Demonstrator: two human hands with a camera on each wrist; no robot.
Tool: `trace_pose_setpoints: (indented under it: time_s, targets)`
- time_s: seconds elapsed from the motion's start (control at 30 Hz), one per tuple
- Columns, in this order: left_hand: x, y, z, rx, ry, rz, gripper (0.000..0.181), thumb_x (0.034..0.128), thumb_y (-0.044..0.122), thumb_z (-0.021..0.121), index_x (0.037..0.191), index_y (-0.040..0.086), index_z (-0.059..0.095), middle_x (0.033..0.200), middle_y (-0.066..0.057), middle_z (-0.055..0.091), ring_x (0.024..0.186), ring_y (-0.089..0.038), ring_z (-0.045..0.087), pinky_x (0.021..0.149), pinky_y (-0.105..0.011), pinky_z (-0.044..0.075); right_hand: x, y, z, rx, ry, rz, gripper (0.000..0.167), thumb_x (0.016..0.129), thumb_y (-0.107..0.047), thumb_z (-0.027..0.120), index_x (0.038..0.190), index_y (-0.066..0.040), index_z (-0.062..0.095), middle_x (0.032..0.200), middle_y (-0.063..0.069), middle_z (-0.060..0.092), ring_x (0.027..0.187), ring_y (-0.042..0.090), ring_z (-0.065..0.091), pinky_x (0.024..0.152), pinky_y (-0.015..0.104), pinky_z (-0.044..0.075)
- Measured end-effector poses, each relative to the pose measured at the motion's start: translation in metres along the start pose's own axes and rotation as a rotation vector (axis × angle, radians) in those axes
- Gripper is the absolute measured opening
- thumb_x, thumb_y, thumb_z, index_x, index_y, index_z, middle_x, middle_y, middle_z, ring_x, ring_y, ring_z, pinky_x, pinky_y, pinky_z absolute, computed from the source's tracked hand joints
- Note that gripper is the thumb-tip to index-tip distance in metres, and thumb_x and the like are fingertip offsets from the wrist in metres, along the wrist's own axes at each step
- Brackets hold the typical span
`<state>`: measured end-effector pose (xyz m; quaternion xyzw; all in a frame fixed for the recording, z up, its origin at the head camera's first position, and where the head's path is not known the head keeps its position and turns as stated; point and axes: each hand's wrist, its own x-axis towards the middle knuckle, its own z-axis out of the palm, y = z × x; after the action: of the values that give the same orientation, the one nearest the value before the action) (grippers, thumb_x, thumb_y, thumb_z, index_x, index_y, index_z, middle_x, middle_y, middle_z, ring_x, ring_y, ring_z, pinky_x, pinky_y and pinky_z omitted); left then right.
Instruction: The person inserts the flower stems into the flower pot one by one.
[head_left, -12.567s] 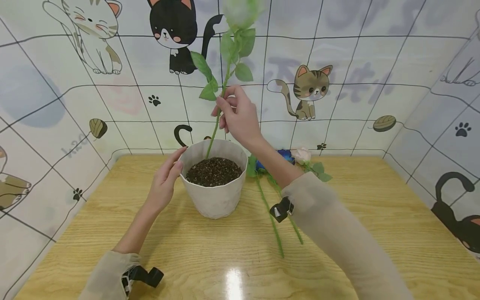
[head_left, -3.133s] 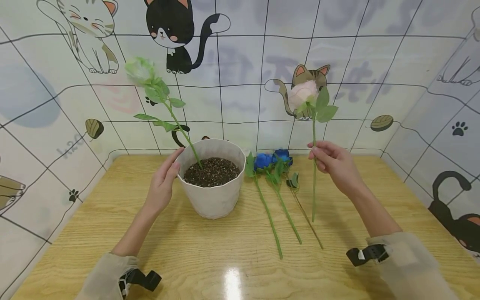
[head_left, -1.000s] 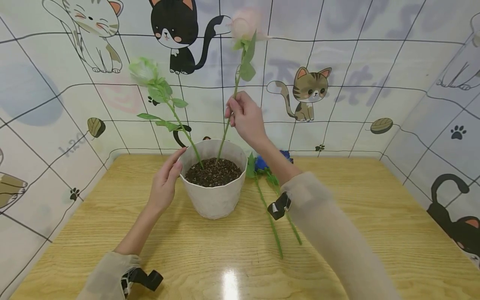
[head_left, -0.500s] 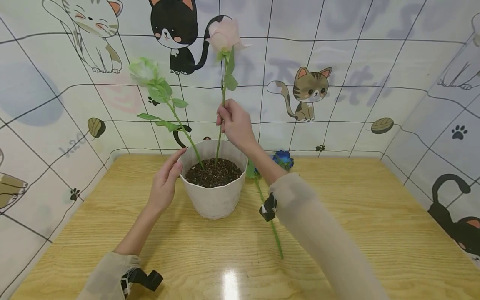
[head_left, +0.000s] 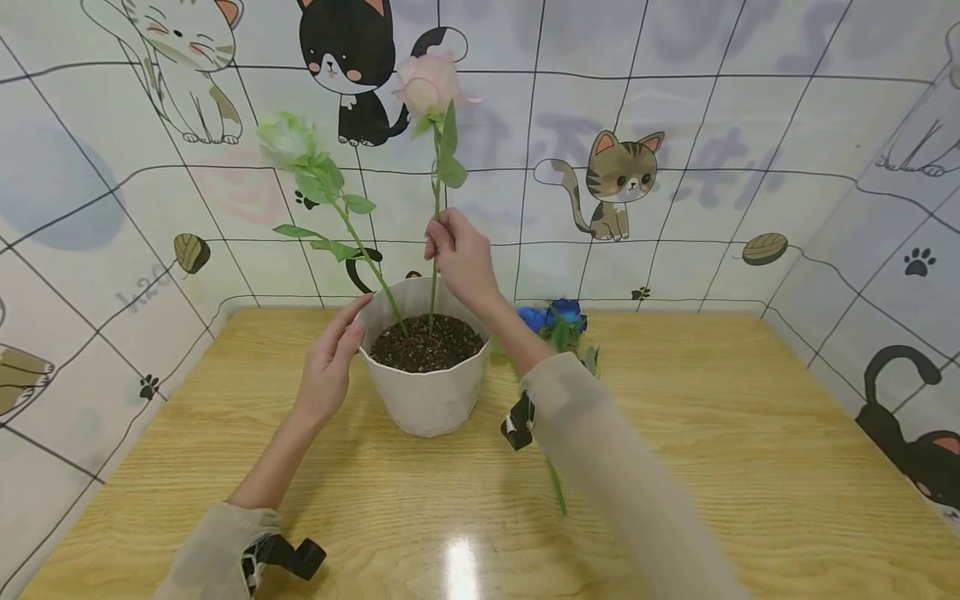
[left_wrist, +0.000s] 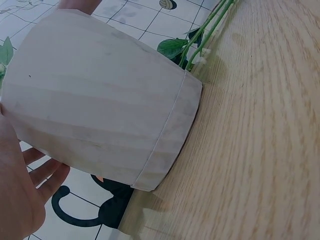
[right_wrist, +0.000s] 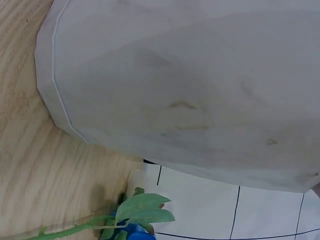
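Note:
My right hand (head_left: 465, 258) pinches the green stem of a pale pink rose (head_left: 430, 83) between thumb and fingers. That rose stands nearly upright, its stem end in the dark soil (head_left: 427, 350) of a white pot (head_left: 427, 404). To its left, a green-white rose (head_left: 288, 142) leans left out of the same soil, with no hand on it. My left hand (head_left: 326, 367) rests against the pot's left side near the rim, fingers extended; the left wrist view shows these fingers (left_wrist: 52, 180) along the pot wall (left_wrist: 100, 95). The right wrist view shows mostly the pot, and no flower in hand.
Blue roses (head_left: 566, 315) lie on the wooden table (head_left: 712, 433) right of the pot, partly hidden by my right forearm. One leaf (head_left: 591, 360) shows beyond the sleeve. A cat-patterned wall covering (head_left: 712, 217) stands behind the table.
The right hand first held the green-white rose, then lifted the pink one from the right and brought it to the pot. In the last second hand and pink rose moved down and left.

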<state>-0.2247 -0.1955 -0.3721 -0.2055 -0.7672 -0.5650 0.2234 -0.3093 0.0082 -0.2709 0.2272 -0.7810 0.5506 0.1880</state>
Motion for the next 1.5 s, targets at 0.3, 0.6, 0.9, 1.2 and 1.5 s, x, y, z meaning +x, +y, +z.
trace_pose_setpoints:
  time_s: [0.3, 0.6, 0.9, 1.2, 1.5]
  targets:
    - [0.001, 0.002, 0.0, 0.014, 0.004, -0.007, 0.041, 0.11, 0.018, 0.04, 0.149, 0.014, 0.051, 0.149, -0.005, 0.052, 0.126, -0.021, 0.052, 0.098, -0.018, 0.042, -0.003, 0.004, 0.005, -0.058, -0.001, -0.006, 0.022, 0.109, -0.02, 0.046, 0.099, -0.007, 0.06, 0.077, 0.004, 0.064, 0.064, 0.017, 0.052, 0.061, 0.025, 0.038]
    - [-0.001, 0.002, -0.001, 0.028, 0.004, -0.027, 0.041, 0.1105, 0.02, 0.04, 0.15, 0.016, 0.051, 0.145, -0.008, 0.055, 0.123, -0.02, 0.052, 0.097, -0.019, 0.042, -0.003, 0.006, 0.007, -0.079, -0.035, 0.024, 0.021, 0.109, -0.016, 0.045, 0.097, -0.006, 0.059, 0.076, 0.004, 0.064, 0.067, 0.024, 0.062, 0.059, 0.023, 0.045]
    - [-0.001, 0.001, -0.001, 0.024, 0.006, -0.008, 0.041, 0.11, 0.018, 0.04, 0.149, 0.014, 0.052, 0.147, -0.008, 0.054, 0.123, -0.023, 0.053, 0.098, -0.019, 0.041, 0.0, 0.008, 0.009, -0.126, -0.081, 0.086, 0.02, 0.109, -0.018, 0.045, 0.096, -0.008, 0.057, 0.078, 0.003, 0.063, 0.067, 0.017, 0.06, 0.057, 0.022, 0.043]
    - [0.0, 0.003, -0.001, 0.041, -0.004, -0.014, 0.041, 0.1101, 0.02, 0.04, 0.15, 0.016, 0.051, 0.151, -0.002, 0.05, 0.129, -0.026, 0.051, 0.1, -0.02, 0.04, 0.003, 0.008, 0.009, -0.165, -0.107, 0.122, 0.021, 0.109, -0.018, 0.045, 0.095, -0.009, 0.057, 0.077, 0.002, 0.063, 0.068, 0.016, 0.059, 0.055, 0.022, 0.039]
    - [0.0, 0.004, -0.001, 0.045, -0.005, -0.023, 0.042, 0.1101, 0.021, 0.04, 0.15, 0.016, 0.051, 0.151, -0.004, 0.05, 0.128, -0.025, 0.051, 0.099, -0.021, 0.04, 0.003, 0.013, 0.01, -0.038, -0.097, 0.149, 0.019, 0.106, -0.017, 0.055, 0.099, -0.003, 0.065, 0.08, 0.009, 0.068, 0.068, 0.022, 0.061, 0.057, 0.021, 0.044]
